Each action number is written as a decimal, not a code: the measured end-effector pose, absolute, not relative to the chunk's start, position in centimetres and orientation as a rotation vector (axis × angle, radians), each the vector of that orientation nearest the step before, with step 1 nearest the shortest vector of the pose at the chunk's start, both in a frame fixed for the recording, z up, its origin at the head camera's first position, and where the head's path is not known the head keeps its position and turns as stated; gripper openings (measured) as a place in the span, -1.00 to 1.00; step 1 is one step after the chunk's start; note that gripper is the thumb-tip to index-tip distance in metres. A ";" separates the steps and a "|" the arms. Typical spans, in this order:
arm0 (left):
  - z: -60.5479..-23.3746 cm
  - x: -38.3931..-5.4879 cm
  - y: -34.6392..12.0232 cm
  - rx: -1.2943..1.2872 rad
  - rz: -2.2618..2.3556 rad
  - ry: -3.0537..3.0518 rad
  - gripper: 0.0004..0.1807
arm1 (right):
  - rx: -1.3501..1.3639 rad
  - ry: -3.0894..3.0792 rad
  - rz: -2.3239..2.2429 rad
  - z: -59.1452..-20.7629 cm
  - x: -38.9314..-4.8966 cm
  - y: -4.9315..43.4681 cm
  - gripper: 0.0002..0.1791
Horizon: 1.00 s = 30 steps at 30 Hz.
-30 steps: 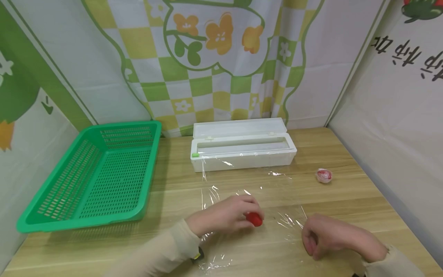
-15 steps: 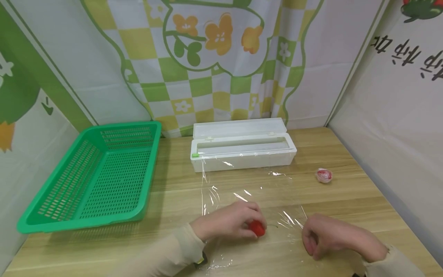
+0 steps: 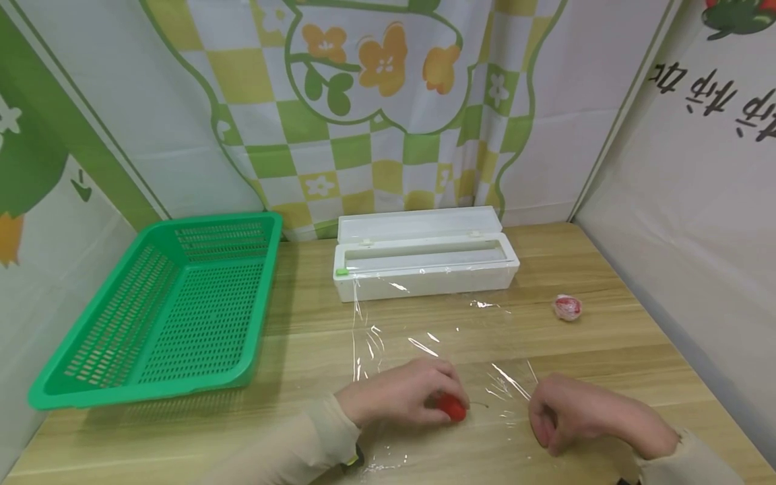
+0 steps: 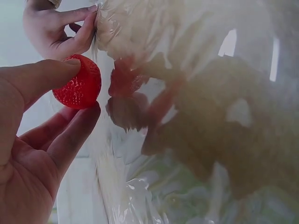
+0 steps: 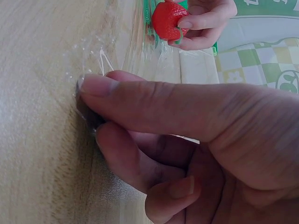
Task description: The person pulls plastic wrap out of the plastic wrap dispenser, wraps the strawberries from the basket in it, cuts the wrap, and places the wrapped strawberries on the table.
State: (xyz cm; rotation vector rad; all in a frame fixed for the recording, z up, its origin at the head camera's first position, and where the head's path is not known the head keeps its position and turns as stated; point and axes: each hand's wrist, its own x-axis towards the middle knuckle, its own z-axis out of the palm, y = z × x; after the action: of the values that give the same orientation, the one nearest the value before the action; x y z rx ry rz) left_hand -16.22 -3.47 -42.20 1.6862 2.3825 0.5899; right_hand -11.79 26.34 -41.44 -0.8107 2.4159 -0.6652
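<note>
My left hand [image 3: 412,397] pinches a red strawberry [image 3: 453,408] between thumb and fingertips. A thin green stem pokes out on its right side. In the left wrist view the strawberry [image 4: 81,84] sits close over shiny film that mirrors it. Clear cling film [image 3: 418,347] stretches from the white wrap dispenser [image 3: 430,283] towards me over the table. At the film's near right side, my right hand [image 3: 576,412] holds the edge between thumb and finger, seen closer in the right wrist view at the thumb [image 5: 154,105].
A green slotted basket [image 3: 257,316] stands at the left. Its lid raised, the dispenser is at the back by the patterned curtain [image 3: 388,168]. A small red item wrapped in film [image 3: 567,308] lies on the wooden table [image 3: 612,337] at the right.
My left hand has brought the strawberry slightly nearer to me and to the right, and its stem has come into view. The right hand has stayed where it was.
</note>
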 end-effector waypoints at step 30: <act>-42.5 -16.2 -3.3 1.527 0.750 2.309 -0.68 | -0.852 2.458 -0.643 -41.6 -11.4 26.5 -0.71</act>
State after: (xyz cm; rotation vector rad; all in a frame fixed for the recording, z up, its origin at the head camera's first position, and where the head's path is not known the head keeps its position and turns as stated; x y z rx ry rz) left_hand -16.16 -3.26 -42.47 1.5272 2.3085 0.7502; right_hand -11.45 26.54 -41.65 -0.8525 2.4576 -0.6432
